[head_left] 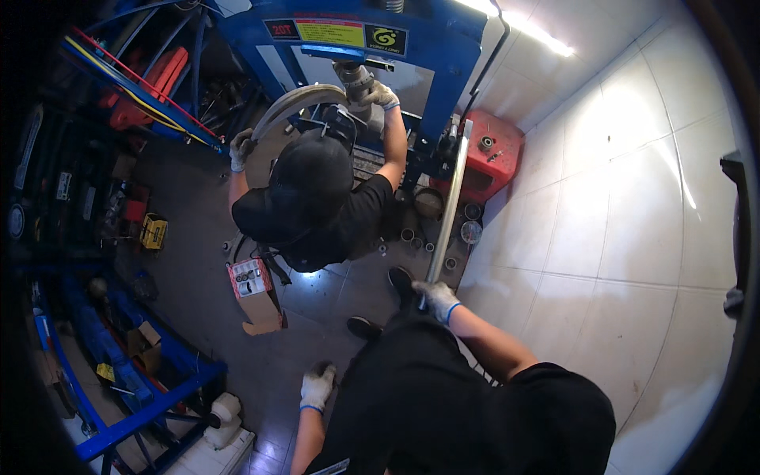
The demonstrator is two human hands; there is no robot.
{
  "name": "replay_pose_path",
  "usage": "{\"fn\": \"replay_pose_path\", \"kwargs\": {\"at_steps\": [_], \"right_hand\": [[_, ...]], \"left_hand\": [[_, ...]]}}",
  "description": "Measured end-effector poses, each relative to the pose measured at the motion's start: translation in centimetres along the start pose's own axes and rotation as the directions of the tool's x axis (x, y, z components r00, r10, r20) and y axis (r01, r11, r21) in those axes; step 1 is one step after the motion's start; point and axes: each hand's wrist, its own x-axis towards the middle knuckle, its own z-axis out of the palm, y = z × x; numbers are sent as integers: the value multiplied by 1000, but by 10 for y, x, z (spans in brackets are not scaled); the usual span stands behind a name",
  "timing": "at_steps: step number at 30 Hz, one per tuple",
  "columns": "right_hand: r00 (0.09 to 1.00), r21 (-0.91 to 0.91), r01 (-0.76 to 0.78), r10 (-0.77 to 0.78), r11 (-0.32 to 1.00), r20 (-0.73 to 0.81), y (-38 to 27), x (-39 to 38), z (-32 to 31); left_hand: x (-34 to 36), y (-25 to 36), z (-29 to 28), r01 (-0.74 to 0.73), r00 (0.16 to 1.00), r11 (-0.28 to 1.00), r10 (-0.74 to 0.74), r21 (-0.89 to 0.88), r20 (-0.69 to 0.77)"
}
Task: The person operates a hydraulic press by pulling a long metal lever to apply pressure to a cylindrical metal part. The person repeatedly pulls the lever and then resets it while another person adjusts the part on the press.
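Note:
My right hand (438, 301), in a pale work glove with a blue cuff, is closed around the lower end of a long metal pipe (450, 207). The pipe slants up and away, its far end in front of a red plastic container (489, 158). My left hand (317, 387), gloved the same way, hangs beside my left leg with its fingers loosely apart and nothing visible in it. Ahead, a co-worker (313, 186) in black bends toward a blue shop press (443, 59). Their gloved hands hold a curved grey metal part (297, 99) and touch a cylindrical metal piece (354, 79) under the ram.
An opened cardboard box (260, 305) with small parts lies on the floor behind the co-worker. Several metal rings (408, 235) lie near the right wall (570, 214). A blue metal frame (150, 412) stands at lower left, with a white bottle (225, 416) beside it.

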Motion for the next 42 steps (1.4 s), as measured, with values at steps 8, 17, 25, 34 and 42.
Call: {"fn": "replay_pose_path", "kwargs": {"at_steps": [8, 17, 25, 34, 42], "right_hand": [[825, 893, -20, -497, 450, 269, -142, -149, -82], [978, 621, -15, -118, 784, 173, -99, -127, -41], [979, 591, 109, -191, 799, 77, -116, -103, -48], [971, 587, 7, -145, 810, 189, -61, -143, -44], [986, 504, -123, 48, 855, 159, -41, -56, -29]], "left_hand": [[9, 34, -10, 8, 999, 991, -2, -135, 46], [19, 8, 2, -71, 993, 971, 90, -228, 70], [20, -10, 0, 3, 997, 981, 12, -192, 78], [19, -1, -4, -68, 998, 976, 65, -206, -24], [34, -23, 5, -207, 978, 978, 207, -1, 3]]}}
